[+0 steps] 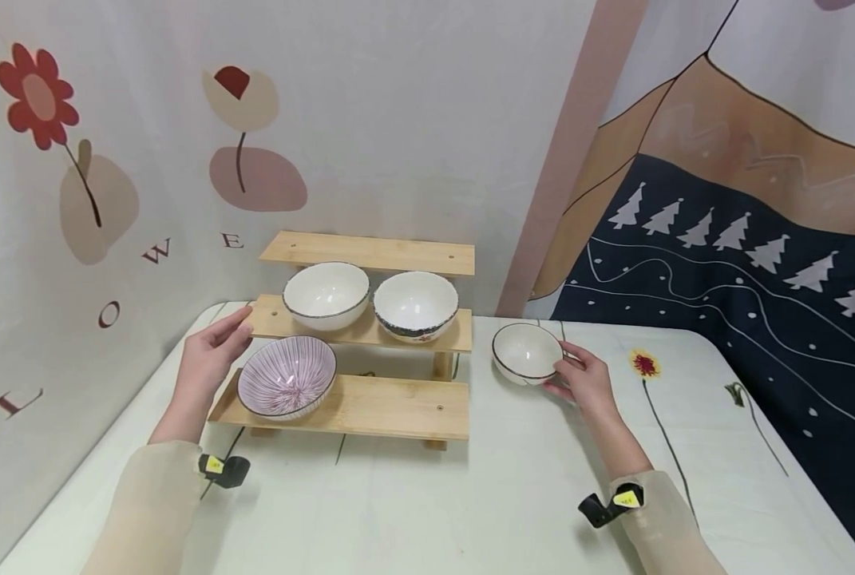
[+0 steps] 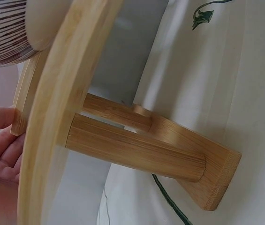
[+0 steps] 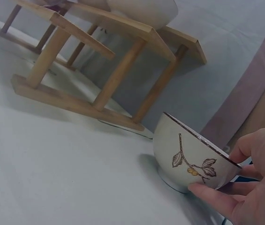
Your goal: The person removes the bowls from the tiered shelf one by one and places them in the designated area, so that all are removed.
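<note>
A three-tier wooden rack (image 1: pixel 398 406) stands on the table. My left hand (image 1: pixel 215 351) is at the left end of its middle shelf (image 2: pixel 25 96), with fingertips on the board's edge. To the right of the rack, my right hand (image 1: pixel 583 378) grips a small white bowl (image 1: pixel 524 351) by its right side. This bowl has a dark brown rim, and a leafy branch with yellow fruit shows on its outside in the right wrist view. Its foot is low at the tabletop, right side up, with my thumb and fingers around the wall (image 3: pixel 193 154).
A purple-striped bowl (image 1: pixel 287 377) sits on the left of the bottom shelf. Two white bowls, the left one (image 1: pixel 326 294) and the right one (image 1: pixel 416 303), stand side by side on the middle shelf. Printed cloth (image 1: pixel 427 120) hangs behind the table (image 1: pixel 398 503).
</note>
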